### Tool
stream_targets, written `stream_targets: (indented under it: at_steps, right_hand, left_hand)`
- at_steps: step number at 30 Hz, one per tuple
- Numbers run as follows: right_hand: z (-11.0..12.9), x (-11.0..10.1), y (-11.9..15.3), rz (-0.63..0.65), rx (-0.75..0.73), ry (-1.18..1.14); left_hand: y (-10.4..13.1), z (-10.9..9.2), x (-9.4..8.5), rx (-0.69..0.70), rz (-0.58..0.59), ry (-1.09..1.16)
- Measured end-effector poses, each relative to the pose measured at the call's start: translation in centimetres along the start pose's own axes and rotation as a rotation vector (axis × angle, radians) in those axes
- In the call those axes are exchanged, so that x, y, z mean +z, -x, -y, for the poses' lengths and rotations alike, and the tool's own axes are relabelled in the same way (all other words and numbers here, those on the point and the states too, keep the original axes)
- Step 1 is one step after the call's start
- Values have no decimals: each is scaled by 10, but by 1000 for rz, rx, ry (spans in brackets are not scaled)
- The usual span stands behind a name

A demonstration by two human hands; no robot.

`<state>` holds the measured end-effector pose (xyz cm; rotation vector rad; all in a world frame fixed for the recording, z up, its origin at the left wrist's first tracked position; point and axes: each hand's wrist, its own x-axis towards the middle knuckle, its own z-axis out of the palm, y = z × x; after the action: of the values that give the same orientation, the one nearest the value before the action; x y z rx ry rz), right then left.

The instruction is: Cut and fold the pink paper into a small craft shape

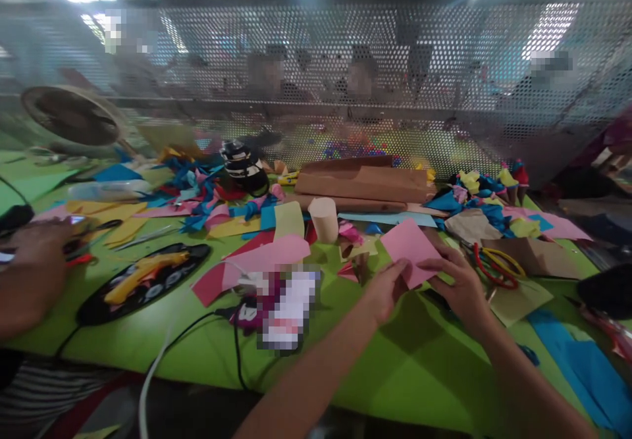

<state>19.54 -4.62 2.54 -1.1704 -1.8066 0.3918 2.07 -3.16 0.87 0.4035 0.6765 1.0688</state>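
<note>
A square of pink paper (pixel 409 247) is held up over the green table (pixel 395 373), tilted toward me. My left hand (pixel 388 291) pinches its lower left edge between thumb and fingers. My right hand (pixel 459 281) grips the lower right edge, fingertips close to the left thumb. Behind the paper stand a cream paper roll (pixel 324 220) and small folded pink and red scraps (pixel 349 271). Beside my right hand lie red and yellow-handled scissors (pixel 498 264) on olive paper (pixel 523 301).
A glue gun (pixel 143 274) rests on a black tray at left, near a co-worker's hand (pixel 42 248). A phone (pixel 291 307) and a power strip (pixel 251 310) with cables lie centre. Brown paper (pixel 363 185), blue sheets (pixel 587 366), a fan (pixel 72 116) and a perforated metal screen (pixel 316 51) surround.
</note>
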Motion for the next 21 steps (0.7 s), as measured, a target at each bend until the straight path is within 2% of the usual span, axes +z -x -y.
stream_targets:
  at_steps: [3, 9, 16, 21]
  right_hand:
    - [-3, -2, 0, 4, 63, -41]
    - [3, -5, -2, 20, 94, -112]
    - [-1, -3, 0, -133, 170, -153]
    - [3, -2, -1, -202, 207, -192]
  left_hand:
    - [2, -2, 0, 5, 52, -47]
    - [4, -6, 2, 24, 32, -72]
    - [6, -5, 2, 13, 163, -88]
    - [7, -3, 2, -4, 168, -85]
